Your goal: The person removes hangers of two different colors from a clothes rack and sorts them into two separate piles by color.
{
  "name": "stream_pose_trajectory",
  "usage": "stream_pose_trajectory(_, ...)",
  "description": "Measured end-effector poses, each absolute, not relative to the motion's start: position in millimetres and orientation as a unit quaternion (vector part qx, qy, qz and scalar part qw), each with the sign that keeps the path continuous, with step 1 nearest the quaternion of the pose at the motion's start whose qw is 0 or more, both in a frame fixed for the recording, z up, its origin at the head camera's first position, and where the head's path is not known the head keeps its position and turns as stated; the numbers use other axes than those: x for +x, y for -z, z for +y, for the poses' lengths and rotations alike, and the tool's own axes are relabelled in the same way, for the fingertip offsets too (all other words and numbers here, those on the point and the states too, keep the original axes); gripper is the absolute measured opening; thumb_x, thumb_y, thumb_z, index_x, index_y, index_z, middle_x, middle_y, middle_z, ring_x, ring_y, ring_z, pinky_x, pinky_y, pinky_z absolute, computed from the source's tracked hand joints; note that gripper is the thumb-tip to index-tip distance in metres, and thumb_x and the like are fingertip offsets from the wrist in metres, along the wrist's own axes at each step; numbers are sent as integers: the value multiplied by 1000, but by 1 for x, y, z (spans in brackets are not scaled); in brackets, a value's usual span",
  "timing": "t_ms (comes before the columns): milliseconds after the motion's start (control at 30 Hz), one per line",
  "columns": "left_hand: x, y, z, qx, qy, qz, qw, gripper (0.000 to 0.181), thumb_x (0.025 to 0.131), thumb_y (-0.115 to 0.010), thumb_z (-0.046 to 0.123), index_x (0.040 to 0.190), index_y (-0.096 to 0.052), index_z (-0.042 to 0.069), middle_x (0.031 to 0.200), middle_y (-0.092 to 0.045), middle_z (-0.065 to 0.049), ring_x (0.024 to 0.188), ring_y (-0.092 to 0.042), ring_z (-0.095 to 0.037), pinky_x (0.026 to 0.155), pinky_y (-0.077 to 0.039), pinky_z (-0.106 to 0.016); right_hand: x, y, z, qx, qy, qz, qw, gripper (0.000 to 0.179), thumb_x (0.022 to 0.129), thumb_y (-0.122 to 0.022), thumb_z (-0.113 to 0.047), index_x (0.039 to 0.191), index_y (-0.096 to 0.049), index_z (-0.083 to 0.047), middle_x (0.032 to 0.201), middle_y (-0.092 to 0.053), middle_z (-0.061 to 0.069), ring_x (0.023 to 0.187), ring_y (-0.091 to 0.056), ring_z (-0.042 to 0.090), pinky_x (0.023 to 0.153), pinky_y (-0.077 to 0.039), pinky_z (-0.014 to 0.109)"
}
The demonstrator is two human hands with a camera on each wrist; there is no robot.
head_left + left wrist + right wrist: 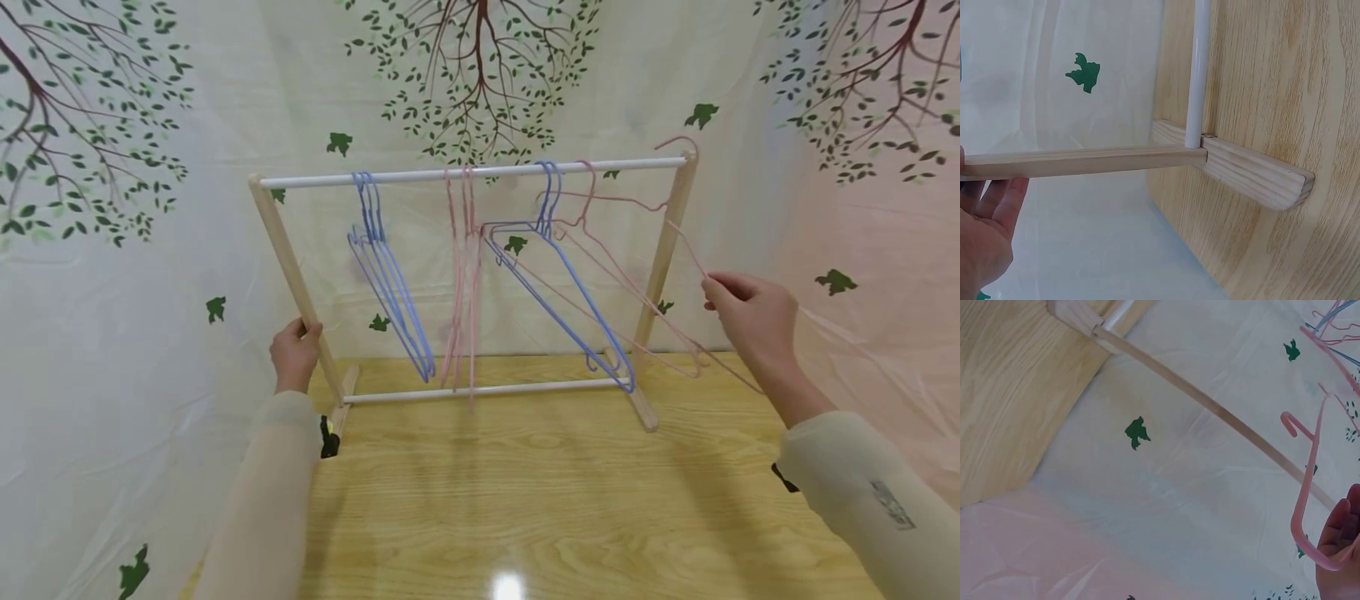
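A small clothes rack has a white top rod (pixel 495 172) and wooden side posts. My left hand (pixel 295 354) grips its left post (pixel 281 242); the left wrist view shows the fingers (pixel 1010 203) against that wood. With my right hand (pixel 753 321) I pinch a pink hanger (pixel 686 242) beyond the right post (pixel 667 242). The held hanger's hook (pixel 678 140) is by the rod's right end; whether it touches the rod I cannot tell. In the right wrist view, the hanger's curved pink end (pixel 1300 519) lies against my fingers.
On the rod hang several blue hangers (pixel 390 292) at left, pink hangers (pixel 461 292) mid-rod, then blue hangers (pixel 577 275) and a pink hanger (pixel 588 200) further right. The rack's feet stand on a wood-grain table (pixel 487 500). A leaf-patterned sheet (pixel 187 167) hangs behind.
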State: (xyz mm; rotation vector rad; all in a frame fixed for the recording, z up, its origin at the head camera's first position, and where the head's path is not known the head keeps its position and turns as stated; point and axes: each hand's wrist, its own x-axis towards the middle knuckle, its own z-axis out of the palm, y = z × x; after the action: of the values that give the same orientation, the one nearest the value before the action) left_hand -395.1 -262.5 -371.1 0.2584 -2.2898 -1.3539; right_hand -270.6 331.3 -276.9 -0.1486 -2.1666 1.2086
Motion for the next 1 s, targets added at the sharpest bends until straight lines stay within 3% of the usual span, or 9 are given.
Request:
stream_pose_trajectory(433, -393, 371, -261, 98, 502, -830, 223, 40, 104, -52, 23, 135, -59, -2, 130, -61, -23, 116, -58, -38, 100, -45, -47, -252, 316, 348, -83, -513, -747, 414, 30, 90, -74, -20, 110, -75, 3, 71, -67, -23, 64, -64, -4, 55, -46, 9)
stream_pose_trajectory(767, -391, 370, -261, 97, 503, -831, 219, 39, 104, -52, 23, 134, -61, -1, 128, -62, -23, 115, -58, -36, 99, -45, -46, -230, 355, 363, -56, -483, -693, 533, 21, 90, -72, -10, 103, -76, 7, 76, -67, -25, 65, -63, -6, 62, -48, 8)
stream_pose_trajectory(1000, -393, 371, -263, 97, 490, -837, 224, 40, 104, -53, 24, 133, -61, -1, 126, -63, -23, 114, -59, -37, 99, -44, -48, -212, 369, 368, -15, -463, -663, 588, 16, 88, -72, -2, 98, -75, 10, 79, -69, -19, 67, -64, -6, 66, -48, 7)
